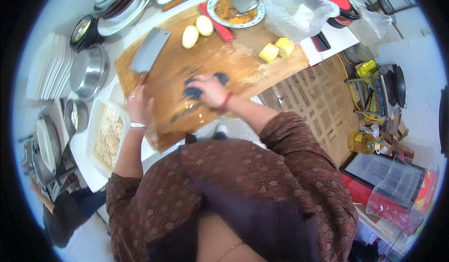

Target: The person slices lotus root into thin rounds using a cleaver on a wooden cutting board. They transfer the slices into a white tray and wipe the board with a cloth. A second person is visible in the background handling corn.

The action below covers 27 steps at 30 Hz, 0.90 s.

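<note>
My right hand (209, 91) presses a dark cloth (192, 93) onto the wooden cutting board (242, 57), with wet streaks around it. At the board's left edge is my left hand (138, 104), blurred, its thumb apart from the fingers. Its fingertips are close by the handle of a cleaver (151, 50); whether they grip it is unclear. Two pale peeled vegetables, perhaps potatoes (190, 37), lie at the back of the board beside a long red tool (218, 25). Two pieces of yellow corn (269, 52) lie at its right. Small yellow bits are scattered near the cloth.
A patterned plate (211, 10) of food scraps with a metal utensil stands behind. Left are a white tub (94, 157) of pale food in liquid and a steel basin (87, 72). A plastic bag (291, 13) and a phone (320, 42) are right. Another person (66, 220) is lower left.
</note>
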{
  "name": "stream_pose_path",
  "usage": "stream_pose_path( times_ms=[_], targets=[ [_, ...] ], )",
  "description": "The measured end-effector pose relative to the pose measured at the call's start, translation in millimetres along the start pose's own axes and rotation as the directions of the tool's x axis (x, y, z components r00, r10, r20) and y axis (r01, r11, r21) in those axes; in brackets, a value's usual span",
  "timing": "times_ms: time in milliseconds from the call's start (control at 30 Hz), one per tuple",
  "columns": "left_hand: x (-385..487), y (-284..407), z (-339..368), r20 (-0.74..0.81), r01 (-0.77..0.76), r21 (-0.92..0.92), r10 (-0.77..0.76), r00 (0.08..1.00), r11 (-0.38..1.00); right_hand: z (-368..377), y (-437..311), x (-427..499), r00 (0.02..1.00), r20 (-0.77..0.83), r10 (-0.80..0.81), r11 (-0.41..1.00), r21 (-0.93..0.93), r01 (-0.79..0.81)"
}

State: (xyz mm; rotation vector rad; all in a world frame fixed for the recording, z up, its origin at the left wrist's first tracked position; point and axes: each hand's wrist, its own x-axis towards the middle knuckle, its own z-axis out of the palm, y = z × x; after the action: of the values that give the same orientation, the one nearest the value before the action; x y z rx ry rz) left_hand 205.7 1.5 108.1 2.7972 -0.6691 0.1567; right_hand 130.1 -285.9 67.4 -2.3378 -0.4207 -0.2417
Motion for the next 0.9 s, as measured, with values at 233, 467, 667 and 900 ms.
stream_pose_path(
  times_ms=[233, 467, 667, 900],
  targets=[
    [-109.0, 38.0, 13.3, 0.634, 0.644, -0.760, 0.305, 0.710, 0.080, -64.7, 55.5, -11.7, 0.845, -0.284, 0.453, 0.819, -0.243, -0.520],
    [-153.9, 73.2, 84.7, 0.740, 0.883, -0.347, 0.486, 0.464, -0.315, 0.7, 15.3, -10.9, 0.958, -0.176, 0.228, 0.955, -0.153, -0.255],
    [-157.3, 82.5, 118.3, 0.637, 0.745, -0.231, 0.482, 0.602, -0.626, 53.4, -49.9, -18.3, 0.984, -0.049, 0.172, 0.984, -0.033, -0.174],
    [-154.9, 91.6, 109.6, 0.613, 0.657, -0.176, 0.441, 0.656, -0.733, 17.8, -41.5, 23.4, 0.963, 0.011, 0.270, 0.925, 0.273, -0.263]
  ],
)
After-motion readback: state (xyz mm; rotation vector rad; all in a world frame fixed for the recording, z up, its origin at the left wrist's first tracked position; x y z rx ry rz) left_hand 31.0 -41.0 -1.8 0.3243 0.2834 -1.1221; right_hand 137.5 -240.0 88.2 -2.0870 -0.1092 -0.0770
